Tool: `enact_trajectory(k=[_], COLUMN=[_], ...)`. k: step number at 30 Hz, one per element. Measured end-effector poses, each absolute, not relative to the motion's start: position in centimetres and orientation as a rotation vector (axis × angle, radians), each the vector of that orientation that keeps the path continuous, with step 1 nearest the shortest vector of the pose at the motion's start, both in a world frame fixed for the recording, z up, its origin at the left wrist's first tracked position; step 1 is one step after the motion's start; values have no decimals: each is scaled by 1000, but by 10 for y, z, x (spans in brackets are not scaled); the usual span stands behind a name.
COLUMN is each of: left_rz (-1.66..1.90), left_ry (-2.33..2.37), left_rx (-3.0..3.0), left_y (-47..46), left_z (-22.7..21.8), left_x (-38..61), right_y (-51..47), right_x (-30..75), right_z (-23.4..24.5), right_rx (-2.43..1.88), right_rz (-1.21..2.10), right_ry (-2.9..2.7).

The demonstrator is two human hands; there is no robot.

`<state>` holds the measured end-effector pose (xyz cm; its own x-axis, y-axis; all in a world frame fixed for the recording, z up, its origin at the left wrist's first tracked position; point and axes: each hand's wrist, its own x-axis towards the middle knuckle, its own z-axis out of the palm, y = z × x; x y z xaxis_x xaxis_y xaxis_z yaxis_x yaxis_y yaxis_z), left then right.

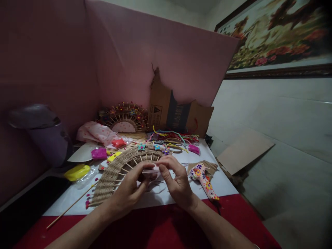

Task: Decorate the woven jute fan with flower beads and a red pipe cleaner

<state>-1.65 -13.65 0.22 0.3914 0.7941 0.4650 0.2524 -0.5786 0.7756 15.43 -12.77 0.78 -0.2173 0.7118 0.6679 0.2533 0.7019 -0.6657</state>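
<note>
My left hand [129,188] and my right hand [176,180] meet over the table, both pinching a small pale pink piece [151,170] between fingertips. Right behind and under them lies a half-round woven piece of jute cord on wooden sticks [114,173], with small coloured flowers [141,147] along its far rim. A glue gun with a flower pattern [203,180] lies just right of my right hand. A long wooden skewer [70,206] lies to the left on the white sheet [223,181].
Small bags of coloured clay, yellow [77,172], magenta [99,153] and red [118,142], lie at left. Pipe cleaners [173,136], a second finished fan piece [124,117] and a torn cardboard box [178,116] stand at the back. A purple lamp [44,133] is far left.
</note>
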Motion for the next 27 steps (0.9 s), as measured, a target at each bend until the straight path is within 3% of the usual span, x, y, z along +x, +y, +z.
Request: enact_trajectory(k=[5, 11, 14, 20, 27], left_rz=[1223, 1375, 1370, 1388, 1368], left_ry=[964, 982, 991, 933, 925], left_rx=[2051, 1895, 1821, 1684, 1983], left_y=[-135, -132, -132, -132, -132], left_z=[1, 3, 6, 9, 4], left_x=[-19, -26, -28, -27, -28], right_y=[-125, -116, -112, -109, -113], right_x=[152, 155, 156, 157, 160], right_z=[2, 7, 12, 11, -3], right_rx=[-801, -751, -728, -649, -680], right_rz=[615, 1285, 1460, 1619, 1544], right_ry=[-1766, -1599, -1583, -1520, -1571])
